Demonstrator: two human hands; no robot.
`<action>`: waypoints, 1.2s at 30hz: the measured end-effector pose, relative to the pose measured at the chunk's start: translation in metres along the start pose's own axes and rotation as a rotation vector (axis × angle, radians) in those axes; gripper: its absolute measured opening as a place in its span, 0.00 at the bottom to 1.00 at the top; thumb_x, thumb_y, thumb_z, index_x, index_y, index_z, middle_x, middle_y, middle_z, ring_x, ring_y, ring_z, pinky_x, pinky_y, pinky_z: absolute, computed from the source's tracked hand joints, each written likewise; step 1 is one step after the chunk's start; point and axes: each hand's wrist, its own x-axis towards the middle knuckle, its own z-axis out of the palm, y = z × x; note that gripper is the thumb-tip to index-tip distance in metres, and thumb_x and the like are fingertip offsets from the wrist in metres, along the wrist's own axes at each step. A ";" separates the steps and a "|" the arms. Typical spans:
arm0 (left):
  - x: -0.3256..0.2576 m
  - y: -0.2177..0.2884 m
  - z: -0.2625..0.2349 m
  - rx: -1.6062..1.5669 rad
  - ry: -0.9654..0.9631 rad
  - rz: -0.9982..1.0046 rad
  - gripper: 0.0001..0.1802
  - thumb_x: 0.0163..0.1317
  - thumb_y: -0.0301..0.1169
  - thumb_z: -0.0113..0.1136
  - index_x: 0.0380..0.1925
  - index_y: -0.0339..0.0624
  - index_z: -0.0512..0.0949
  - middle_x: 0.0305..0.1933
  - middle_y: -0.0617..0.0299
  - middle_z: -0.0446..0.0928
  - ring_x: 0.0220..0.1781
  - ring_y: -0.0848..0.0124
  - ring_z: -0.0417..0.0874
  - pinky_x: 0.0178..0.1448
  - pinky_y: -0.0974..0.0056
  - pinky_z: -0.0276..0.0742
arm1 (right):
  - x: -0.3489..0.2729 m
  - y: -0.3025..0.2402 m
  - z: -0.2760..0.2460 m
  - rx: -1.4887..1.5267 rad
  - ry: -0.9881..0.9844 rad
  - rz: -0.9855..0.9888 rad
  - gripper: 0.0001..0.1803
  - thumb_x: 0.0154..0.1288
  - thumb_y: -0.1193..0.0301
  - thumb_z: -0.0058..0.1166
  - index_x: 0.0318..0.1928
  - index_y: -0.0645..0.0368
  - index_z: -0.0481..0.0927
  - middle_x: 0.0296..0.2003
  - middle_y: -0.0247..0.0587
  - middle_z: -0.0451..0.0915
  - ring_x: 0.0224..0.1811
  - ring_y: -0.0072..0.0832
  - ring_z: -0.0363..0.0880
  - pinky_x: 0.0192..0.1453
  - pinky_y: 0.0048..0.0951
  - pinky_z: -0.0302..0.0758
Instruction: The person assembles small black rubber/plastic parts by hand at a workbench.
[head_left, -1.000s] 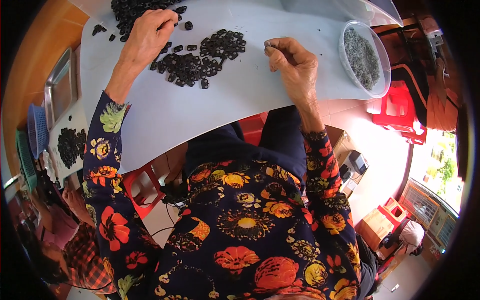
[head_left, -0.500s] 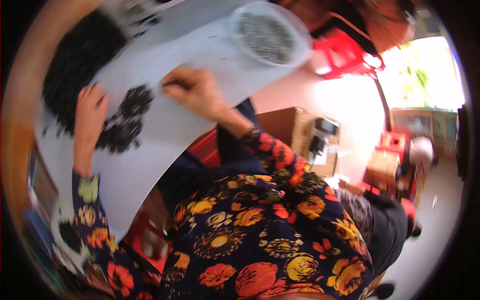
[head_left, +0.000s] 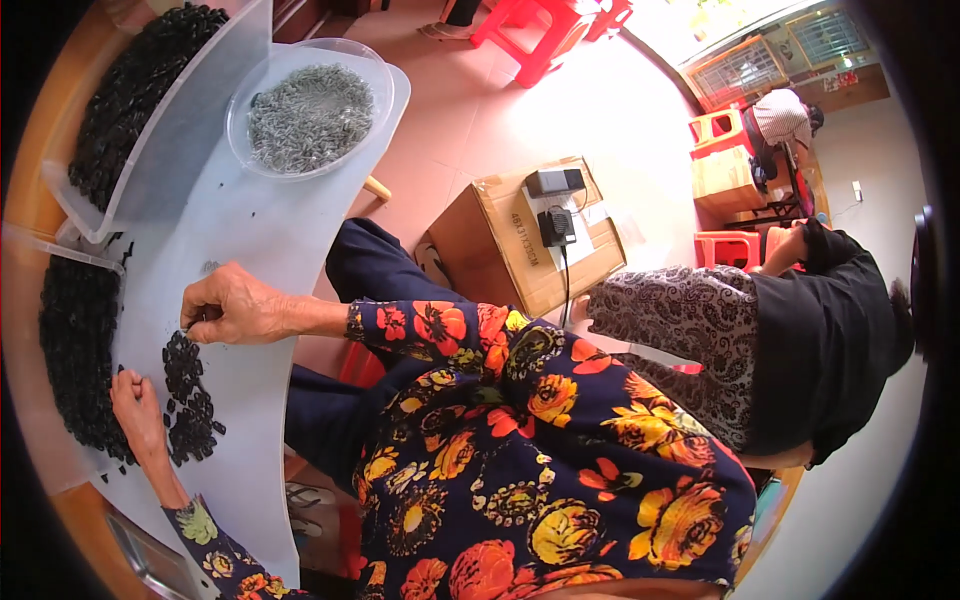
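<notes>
Pink tiled floor (head_left: 560,90) behind, with red plastic stools (head_left: 540,30) and an open brown cardboard box (head_left: 530,235) carrying a black adapter. Seated close on the right, another person in a dark top and patterned sleeve (head_left: 680,310).

Across the left side, a long white plastic work table (head_left: 250,250), bent by the lens, running from upper centre down to the lower left edge. On its far end, a clear round plastic bowl (head_left: 310,105) filled with small grey metal pieces. Along the left rim, clear plastic trays heaped with small black parts (head_left: 125,95), a second heap (head_left: 70,350) lower down.

Between the hands, a loose pile of small black plastic pieces (head_left: 188,400) lying flat on the table, dark and matte, each piece tiny and chunky; pile drawn out in a band with its long axis running from near the right hand down toward the left hand. Direction of single pieces too small to tell.

Right hand (head_left: 235,310) resting knuckles-up at the upper end of the pile, fingers curled in and pressed together at the tips; whatever is pinched there cannot be made out. Left hand (head_left: 138,405) lying flat just beside the pile, fingers spread loosely, touching the black parts at the tray's edge.
</notes>
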 end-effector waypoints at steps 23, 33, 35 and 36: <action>0.001 0.107 0.006 -1.473 -0.099 -0.139 0.11 0.63 0.26 0.57 0.42 0.30 0.77 0.39 0.63 0.76 0.42 0.75 0.75 0.52 0.69 0.70 | 0.006 0.002 0.001 0.157 0.006 0.177 0.06 0.62 0.75 0.57 0.37 0.67 0.80 0.25 0.34 0.79 0.25 0.16 0.73 0.30 0.20 0.73; -0.004 0.125 0.011 -1.506 -0.019 -0.148 0.10 0.63 0.28 0.59 0.41 0.35 0.80 0.37 0.66 0.78 0.38 0.77 0.74 0.46 0.72 0.69 | 0.005 -0.006 0.005 0.411 -0.014 0.222 0.08 0.68 0.71 0.52 0.41 0.63 0.78 0.35 0.37 0.80 0.30 0.19 0.76 0.34 0.22 0.75; -0.005 0.127 0.014 -1.484 0.006 -0.175 0.10 0.63 0.29 0.59 0.42 0.35 0.79 0.36 0.66 0.78 0.37 0.77 0.74 0.46 0.72 0.70 | 0.003 -0.005 0.005 0.426 -0.023 0.211 0.08 0.69 0.71 0.51 0.41 0.62 0.78 0.36 0.37 0.80 0.30 0.19 0.77 0.34 0.22 0.76; -0.005 0.129 0.015 -1.460 0.033 -0.199 0.11 0.63 0.29 0.59 0.42 0.35 0.79 0.35 0.66 0.78 0.36 0.77 0.74 0.45 0.73 0.70 | 0.003 -0.005 0.004 0.418 -0.021 0.229 0.08 0.69 0.71 0.51 0.41 0.62 0.78 0.36 0.37 0.80 0.31 0.19 0.78 0.33 0.22 0.76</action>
